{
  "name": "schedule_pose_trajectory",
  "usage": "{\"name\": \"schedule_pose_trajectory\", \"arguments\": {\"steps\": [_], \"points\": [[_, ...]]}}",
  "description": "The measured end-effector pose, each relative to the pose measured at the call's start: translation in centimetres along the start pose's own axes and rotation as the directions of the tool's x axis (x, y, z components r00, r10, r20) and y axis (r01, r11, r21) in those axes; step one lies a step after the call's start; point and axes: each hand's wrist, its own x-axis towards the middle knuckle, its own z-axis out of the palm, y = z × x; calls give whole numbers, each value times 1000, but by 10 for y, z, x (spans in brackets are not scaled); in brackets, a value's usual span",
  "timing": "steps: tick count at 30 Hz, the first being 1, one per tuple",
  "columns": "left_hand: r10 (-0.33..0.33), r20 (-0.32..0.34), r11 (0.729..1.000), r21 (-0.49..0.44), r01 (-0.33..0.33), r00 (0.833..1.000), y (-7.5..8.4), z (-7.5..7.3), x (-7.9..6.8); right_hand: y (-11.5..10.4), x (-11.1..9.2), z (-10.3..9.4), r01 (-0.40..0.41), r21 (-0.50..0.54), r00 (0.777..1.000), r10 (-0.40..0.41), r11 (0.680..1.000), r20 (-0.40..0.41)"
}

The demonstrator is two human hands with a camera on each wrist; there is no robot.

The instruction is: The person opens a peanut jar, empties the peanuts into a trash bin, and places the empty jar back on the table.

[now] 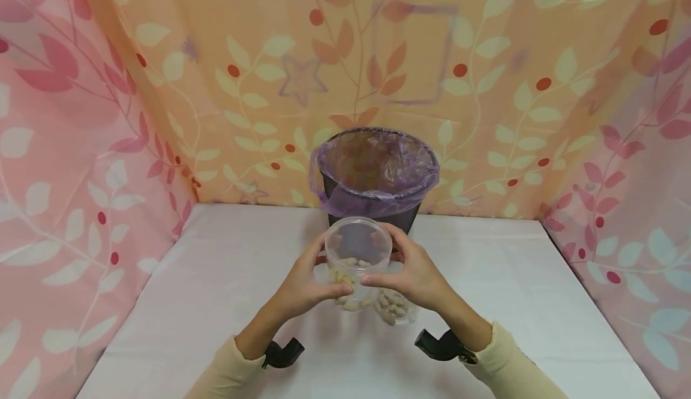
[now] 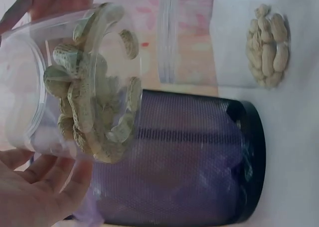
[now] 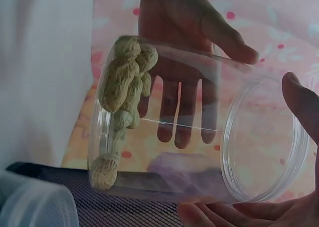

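Observation:
A clear plastic jar (image 1: pixel 358 240) is held up between both hands in the head view, above the table in front of the bin. Peanuts in their shells (image 2: pixel 70 92) lie at its bottom; its top shows no lid. My left hand (image 1: pixel 299 285) holds the jar's left side, thumb across the front and fingers behind. On the opposite side my right hand (image 1: pixel 418 273) grips it near the rim, its thumb also in front. A second clear jar (image 2: pixel 194 47) with peanuts in its base stands upright on the table, partly hidden by the right hand in the head view.
Behind the hands stands a black mesh bin (image 1: pixel 372 222), lined with a purple plastic bag (image 1: pixel 426 177) folded over its rim. White cloth covers the table (image 1: pixel 216 279). Patterned fabric walls (image 1: pixel 259 87) rise at the back and both sides.

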Motion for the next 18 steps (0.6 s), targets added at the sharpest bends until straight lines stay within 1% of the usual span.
{"name": "schedule_pose_trajectory", "arguments": {"steps": [2, 7, 10, 13, 15, 18], "points": [[-3, 8, 1000, 7, 3, 1000, 2, 4, 2, 2, -1, -5, 7, -4, 1000, -7, 1000, 5], [-44, 6, 999, -11, 45, 999, 4, 15, 4, 2, -1, -14, 25, -8, 1000, -25, 1000, 12], [-57, -17, 998, -25, 57, 998, 6, 21, 3, 1, -1, -14, 41, -2, 999, -41, 999, 13], [-70, -45, 997, -19, 69, 997, 7, 26, 3, 2, 0, -15, 43, -2, 999, -43, 999, 29], [-83, -62, 996, -20, 82, 995, 8, 28, 3, 2, 0, -17, 32, -15, 998, -31, 999, 50], [-84, -77, 996, -17, 83, 994, 8, 31, 4, 1, 0, -23, 6, -42, 996, -2, 999, 84]]}}
